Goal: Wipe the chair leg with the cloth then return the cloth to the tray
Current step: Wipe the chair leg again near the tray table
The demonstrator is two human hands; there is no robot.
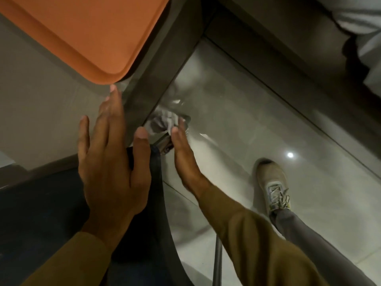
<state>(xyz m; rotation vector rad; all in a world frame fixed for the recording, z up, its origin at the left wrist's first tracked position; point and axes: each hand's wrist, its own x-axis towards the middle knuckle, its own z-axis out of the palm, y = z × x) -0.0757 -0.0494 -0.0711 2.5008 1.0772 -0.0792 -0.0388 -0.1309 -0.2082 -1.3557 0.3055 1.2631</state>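
Over the glossy tile floor [237, 124], the crumpled grey cloth [165, 120] lies just beyond the right hand [184, 159], both it and the left hand [111, 162] flat, fingers spread, holding nothing.

Left hand [111, 168] flat, fingers [115, 104] spread near orange tray [86, 34]; right hand [185, 157] beside grey cloth [165, 120]
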